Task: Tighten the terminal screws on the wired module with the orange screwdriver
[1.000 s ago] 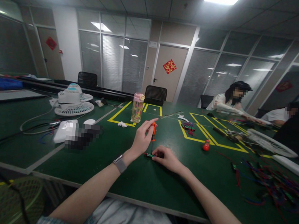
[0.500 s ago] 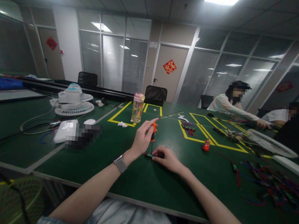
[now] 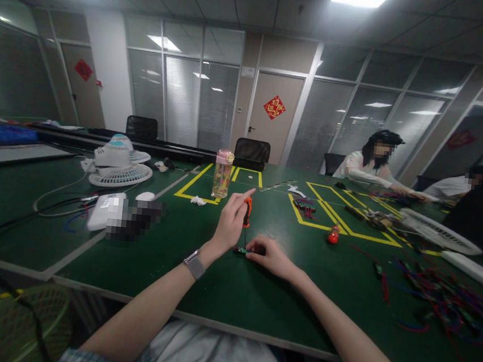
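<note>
A screwdriver (image 3: 247,212) with an orange and black handle stands upright in my left hand (image 3: 231,220), which is closed round the handle with the index finger stretched forward. Its thin shaft points down at a small green circuit board (image 3: 241,251) on the table. Whether the tip sits in a screw is too small to tell. My right hand (image 3: 269,256) pinches the board's right end between thumb and fingers and rests on the tabletop.
On the green table (image 3: 151,269) a pink-lidded bottle (image 3: 222,174) stands ahead. White fans (image 3: 119,163) lie left. To the right are a red object (image 3: 333,234), a tangle of wired boards (image 3: 444,297) and a co-worker (image 3: 380,160). A green basket (image 3: 40,321) is below the table's left edge.
The screwdriver handle has turned slightly in my left hand, showing more black. My right hand and the board stay in place. The co-worker's arms have shifted.
</note>
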`<state>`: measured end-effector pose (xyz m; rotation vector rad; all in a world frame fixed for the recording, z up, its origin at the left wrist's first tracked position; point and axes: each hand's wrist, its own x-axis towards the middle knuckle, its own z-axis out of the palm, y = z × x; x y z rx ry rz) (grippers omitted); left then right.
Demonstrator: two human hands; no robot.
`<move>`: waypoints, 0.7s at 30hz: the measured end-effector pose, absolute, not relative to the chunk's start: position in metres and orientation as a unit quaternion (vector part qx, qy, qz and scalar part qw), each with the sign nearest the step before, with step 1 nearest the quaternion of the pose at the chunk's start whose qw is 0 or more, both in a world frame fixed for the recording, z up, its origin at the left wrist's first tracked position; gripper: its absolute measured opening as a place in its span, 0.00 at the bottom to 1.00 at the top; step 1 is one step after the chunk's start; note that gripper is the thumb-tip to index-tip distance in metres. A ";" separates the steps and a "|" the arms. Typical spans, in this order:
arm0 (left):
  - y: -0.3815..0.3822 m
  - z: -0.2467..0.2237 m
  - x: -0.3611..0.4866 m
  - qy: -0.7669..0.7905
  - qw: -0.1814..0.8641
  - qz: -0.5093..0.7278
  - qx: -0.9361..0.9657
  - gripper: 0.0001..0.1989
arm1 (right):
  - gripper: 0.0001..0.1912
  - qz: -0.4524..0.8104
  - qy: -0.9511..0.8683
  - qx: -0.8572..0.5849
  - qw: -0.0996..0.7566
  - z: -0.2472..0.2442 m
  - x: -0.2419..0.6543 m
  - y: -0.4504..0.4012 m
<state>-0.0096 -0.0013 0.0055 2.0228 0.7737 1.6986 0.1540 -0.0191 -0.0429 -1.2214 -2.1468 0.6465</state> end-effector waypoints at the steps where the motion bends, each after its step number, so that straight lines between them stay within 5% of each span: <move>1: -0.001 0.005 -0.009 0.271 0.202 0.606 0.720 0.19 | 0.04 0.244 -0.804 -0.458 0.290 -0.042 0.154 -0.019; 21: -0.006 0.010 -0.009 0.232 0.193 0.601 0.740 0.16 | 0.04 0.221 -0.809 -0.455 0.300 -0.046 0.154 -0.018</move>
